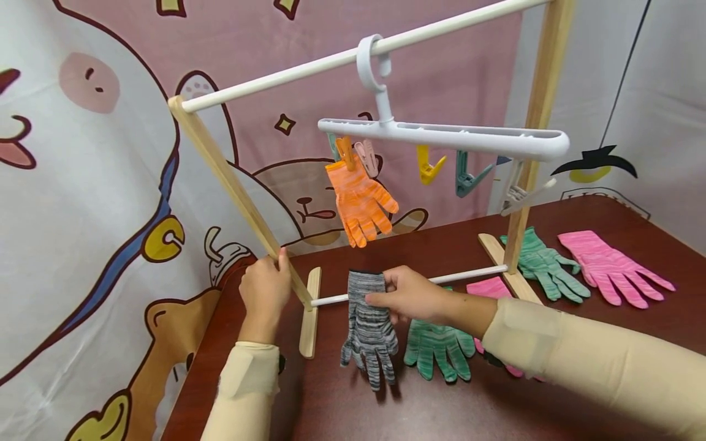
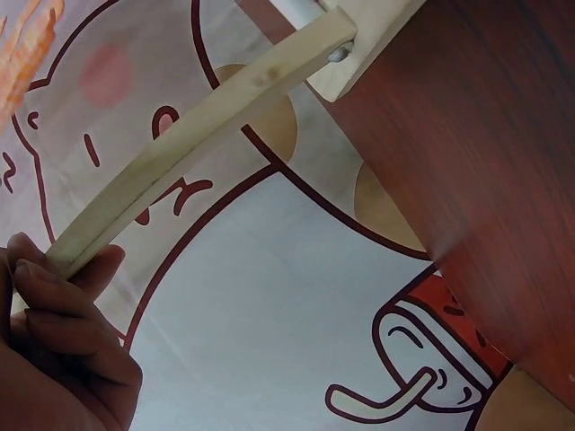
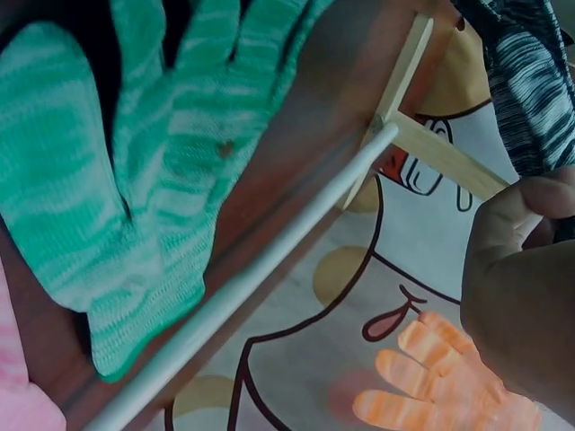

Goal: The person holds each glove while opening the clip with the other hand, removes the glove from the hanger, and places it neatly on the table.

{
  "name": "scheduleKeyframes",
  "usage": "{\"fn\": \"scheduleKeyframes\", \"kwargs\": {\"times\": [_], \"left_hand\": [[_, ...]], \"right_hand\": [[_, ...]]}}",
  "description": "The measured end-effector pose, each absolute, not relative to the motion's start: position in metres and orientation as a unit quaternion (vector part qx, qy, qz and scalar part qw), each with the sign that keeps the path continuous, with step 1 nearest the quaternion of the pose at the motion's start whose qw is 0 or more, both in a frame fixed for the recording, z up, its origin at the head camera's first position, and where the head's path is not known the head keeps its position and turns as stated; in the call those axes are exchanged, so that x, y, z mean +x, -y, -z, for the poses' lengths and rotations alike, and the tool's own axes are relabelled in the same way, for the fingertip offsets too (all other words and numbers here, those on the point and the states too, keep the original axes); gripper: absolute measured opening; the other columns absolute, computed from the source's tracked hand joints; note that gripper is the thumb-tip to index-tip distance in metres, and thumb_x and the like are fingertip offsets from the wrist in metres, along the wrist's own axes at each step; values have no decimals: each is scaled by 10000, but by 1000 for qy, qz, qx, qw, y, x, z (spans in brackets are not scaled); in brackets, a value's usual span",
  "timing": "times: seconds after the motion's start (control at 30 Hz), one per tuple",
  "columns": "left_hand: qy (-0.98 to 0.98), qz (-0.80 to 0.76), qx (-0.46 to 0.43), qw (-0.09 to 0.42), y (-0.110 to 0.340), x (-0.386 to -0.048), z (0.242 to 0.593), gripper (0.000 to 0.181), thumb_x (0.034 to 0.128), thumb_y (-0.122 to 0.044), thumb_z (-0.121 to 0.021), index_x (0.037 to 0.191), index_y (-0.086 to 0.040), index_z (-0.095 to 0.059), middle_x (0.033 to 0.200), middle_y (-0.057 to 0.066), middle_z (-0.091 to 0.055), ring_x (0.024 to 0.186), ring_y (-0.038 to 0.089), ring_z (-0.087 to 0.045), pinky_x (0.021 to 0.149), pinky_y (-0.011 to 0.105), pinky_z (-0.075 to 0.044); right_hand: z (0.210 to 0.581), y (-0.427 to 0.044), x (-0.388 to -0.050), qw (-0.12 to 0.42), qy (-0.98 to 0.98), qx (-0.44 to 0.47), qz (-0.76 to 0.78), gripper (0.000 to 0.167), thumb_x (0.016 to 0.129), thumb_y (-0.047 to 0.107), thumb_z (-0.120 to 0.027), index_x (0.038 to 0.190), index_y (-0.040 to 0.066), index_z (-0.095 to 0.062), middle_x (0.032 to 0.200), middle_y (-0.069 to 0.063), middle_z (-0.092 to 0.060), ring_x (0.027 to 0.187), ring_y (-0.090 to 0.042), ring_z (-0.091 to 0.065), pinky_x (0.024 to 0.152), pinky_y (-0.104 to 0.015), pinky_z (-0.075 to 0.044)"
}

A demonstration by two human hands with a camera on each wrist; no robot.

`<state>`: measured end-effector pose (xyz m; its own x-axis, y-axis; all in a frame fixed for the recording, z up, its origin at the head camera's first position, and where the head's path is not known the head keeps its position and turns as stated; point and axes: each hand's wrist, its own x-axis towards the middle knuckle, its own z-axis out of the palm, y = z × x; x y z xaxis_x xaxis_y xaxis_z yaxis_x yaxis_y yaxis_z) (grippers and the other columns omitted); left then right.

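My right hand pinches a grey-and-black striped knit glove near its cuff, and the glove's fingers hang down above the table. In the right wrist view, part of that striped glove shows beside the thumb. My left hand grips the left wooden post of a drying rack, with fingers curled round it, as the left wrist view also shows. An orange glove hangs by its cuff from clothespins on a white hanger, above the striped glove.
Vacant yellow, teal and grey clips dangle from the hanger's right part. On the dark red table lie green gloves and pink gloves, some partly behind my right arm. A white lower bar joins the rack's feet.
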<state>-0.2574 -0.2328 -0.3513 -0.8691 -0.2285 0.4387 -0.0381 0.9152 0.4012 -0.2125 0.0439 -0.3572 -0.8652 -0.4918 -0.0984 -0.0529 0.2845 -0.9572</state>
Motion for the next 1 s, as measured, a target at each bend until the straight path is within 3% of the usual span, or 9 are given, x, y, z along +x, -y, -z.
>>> {"fn": "scheduleKeyframes", "kwargs": {"times": [0.2,0.4,0.7,0.83,0.9,1.0], "left_hand": [[947,192,70,248,234,-258,352,605,1041,-471,-432,621,-76,-617,624,149,-647,602,380,-644,493,475,-446],[945,196,70,253,233,-258,352,582,1036,-457,-461,612,-83,-601,601,133,-628,568,354,-626,474,446,-425],[942,198,68,261,233,-259,352,583,1037,-451,-464,604,-85,-598,588,126,-618,557,346,-619,464,436,-414],[943,196,65,260,233,-259,353,601,1042,-465,-442,611,-79,-604,591,131,-620,559,349,-620,468,439,-417],[944,195,64,260,233,-259,353,609,1043,-471,-433,612,-78,-606,592,134,-621,561,353,-621,470,444,-420],[943,194,64,262,233,-260,353,610,1042,-470,-436,609,-76,-607,589,137,-620,556,353,-620,466,444,-418]], "right_hand": [[367,-39,-213,226,-750,-176,597,170,966,184,-664,988,25,-608,585,-7,-568,463,-115,-582,468,-252,-467],[377,-38,-217,258,-719,-191,616,213,988,120,-612,1141,-27,-589,668,-32,-562,494,-127,-612,499,-254,-512],[389,-42,-224,280,-737,-169,591,480,1005,103,-581,1411,-82,-405,795,-107,-603,488,-135,-602,561,-368,-569],[393,-45,-229,275,-760,-160,567,580,997,99,-590,1496,-53,-336,1051,-175,-663,494,-150,-614,550,-369,-567],[394,-47,-231,278,-765,-157,559,605,994,95,-592,1517,-34,-316,1245,-212,-615,507,-168,-624,545,-368,-561],[397,-48,-233,281,-772,-162,547,574,994,79,-588,1509,-3,-351,1356,-210,-565,513,-179,-629,540,-384,-557]]}}
